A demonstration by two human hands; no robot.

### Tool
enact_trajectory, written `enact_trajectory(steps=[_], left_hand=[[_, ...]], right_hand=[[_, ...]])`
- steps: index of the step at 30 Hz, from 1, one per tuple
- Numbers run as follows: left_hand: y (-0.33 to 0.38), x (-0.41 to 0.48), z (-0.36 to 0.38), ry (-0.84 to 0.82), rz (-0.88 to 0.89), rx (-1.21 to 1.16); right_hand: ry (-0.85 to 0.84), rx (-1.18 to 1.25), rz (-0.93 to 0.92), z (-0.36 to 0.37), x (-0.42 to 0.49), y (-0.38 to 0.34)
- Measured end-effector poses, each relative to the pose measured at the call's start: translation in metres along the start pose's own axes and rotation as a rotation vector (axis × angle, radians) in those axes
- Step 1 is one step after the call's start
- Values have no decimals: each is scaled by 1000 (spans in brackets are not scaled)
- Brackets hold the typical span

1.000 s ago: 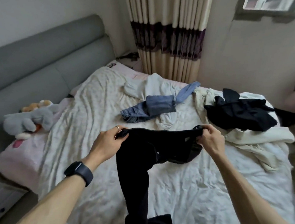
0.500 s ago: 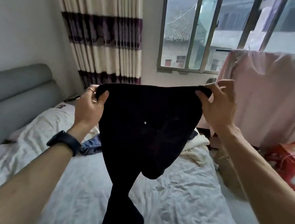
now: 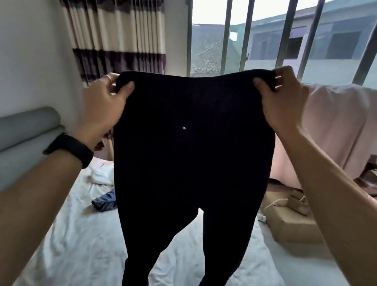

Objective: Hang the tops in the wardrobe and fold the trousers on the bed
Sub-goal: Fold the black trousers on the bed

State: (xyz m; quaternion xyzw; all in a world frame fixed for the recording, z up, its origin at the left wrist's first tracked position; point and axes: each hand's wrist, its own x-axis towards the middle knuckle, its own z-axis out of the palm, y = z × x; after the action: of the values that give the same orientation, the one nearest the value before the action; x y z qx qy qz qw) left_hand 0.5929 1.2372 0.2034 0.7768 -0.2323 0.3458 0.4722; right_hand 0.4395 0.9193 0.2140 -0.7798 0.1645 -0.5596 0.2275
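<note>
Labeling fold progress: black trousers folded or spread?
Spread, unfolded. Left hand and right hand pinch the waistband corners of the black trousers; both legs hang separately over the bed.

The black trousers [image 3: 192, 143], pinched at the waistband by the left hand [image 3: 102, 104] and the right hand [image 3: 279, 100], hang as a wide dark screen that hides whatever is directly behind them. Left of the trousers and low down, the bed [image 3: 90, 236] offers open sheet to reach over. A crumpled blue garment [image 3: 105, 201] and a white garment [image 3: 101, 176] lie on it just beside the trousers' edge. Farther left, the grey headboard [image 3: 14, 138] rises like a wall. Above the trousers, the striped curtain [image 3: 120, 24] and the window bars [image 3: 225, 30] close the way. Right of the trousers, a pink draped cloth [image 3: 332, 131] stands near, with cardboard boxes [image 3: 289, 220] on the floor below it. A strip of pale floor stays passable between the boxes and the trouser legs.
</note>
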Motion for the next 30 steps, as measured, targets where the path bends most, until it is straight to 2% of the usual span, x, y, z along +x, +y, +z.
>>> enact_trajectory(steps=[9, 18, 24, 30], left_hand=[[53, -14, -35, 55, -9, -20], [82, 5, -57, 14, -92, -237], [67, -9, -22, -79, -111, -176], [17, -37, 39, -162, -209, -3]], right_hand=[[31, 102, 12, -57, 0, -28], [51, 169, -4, -106, 10, -46], [-55, 88, 25, -85, 10, -13], [-210, 1, 87, -29, -8, 63]])
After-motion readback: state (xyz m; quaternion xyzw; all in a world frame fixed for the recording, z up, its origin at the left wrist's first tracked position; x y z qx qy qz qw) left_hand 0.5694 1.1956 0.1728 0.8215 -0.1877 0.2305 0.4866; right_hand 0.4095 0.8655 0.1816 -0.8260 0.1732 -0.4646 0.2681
